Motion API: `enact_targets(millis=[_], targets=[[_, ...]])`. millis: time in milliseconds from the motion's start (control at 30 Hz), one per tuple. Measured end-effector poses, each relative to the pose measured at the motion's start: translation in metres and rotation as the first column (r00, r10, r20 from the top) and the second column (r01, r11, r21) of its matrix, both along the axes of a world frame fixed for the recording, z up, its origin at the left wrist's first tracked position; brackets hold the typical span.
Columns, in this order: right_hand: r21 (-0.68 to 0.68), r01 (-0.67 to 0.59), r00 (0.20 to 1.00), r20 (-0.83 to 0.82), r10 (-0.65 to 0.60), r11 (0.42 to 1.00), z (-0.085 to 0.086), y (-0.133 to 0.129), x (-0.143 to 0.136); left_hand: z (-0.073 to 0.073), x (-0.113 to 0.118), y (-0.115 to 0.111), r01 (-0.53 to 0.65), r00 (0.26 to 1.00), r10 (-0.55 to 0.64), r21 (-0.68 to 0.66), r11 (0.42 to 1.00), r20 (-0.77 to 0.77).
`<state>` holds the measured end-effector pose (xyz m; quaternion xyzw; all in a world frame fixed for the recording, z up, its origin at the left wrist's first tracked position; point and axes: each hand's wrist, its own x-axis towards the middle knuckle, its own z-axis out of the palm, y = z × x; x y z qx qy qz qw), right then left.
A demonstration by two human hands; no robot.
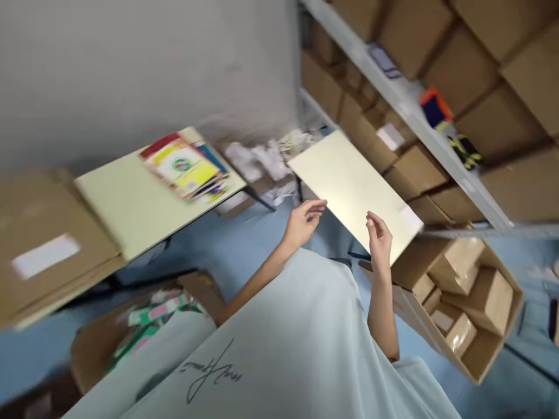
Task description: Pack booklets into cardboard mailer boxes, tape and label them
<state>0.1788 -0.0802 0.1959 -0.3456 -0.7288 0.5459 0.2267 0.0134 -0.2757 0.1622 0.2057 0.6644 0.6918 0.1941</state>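
My left hand [304, 222] is raised in front of me, its fingers loosely stretched to the right and nothing seen in them. Its fingertips appear in front of the near left edge of a pale tabletop [349, 180]. Over the right part of that tabletop, my right hand [379, 238] points upward, thumb and fingertips close together. No object shows between them. I cannot tell whether either hand touches the tabletop. A small whitish patch [409, 216] lies at its right end, too blurred to name.
A second table [105, 186] bears colourful printed packets [183, 166] and a large cardboard box [52, 244]. Below it stands a carton [91, 337] of green and pink packs. At right, an open carton [489, 355] holds smaller boxes. Shelving [410, 107] full of boxes rises behind.
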Motion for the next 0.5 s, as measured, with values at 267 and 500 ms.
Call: enact_targets(millis=[267, 500], targets=[[-0.063, -0.488, 0.872, 0.017, 0.49, 0.87, 0.008, -0.14, -0.199, -0.018, -0.09, -0.186, -0.504, 0.859, 0.5, 0.015, 0.864, 0.111], [-0.143, -0.762, 0.635, 0.025, 0.772, 0.631, -0.031, -0.215, -0.35, -0.043, -0.139, -0.272, -0.744, 0.64, 0.755, -0.132, 0.655, 0.144]])
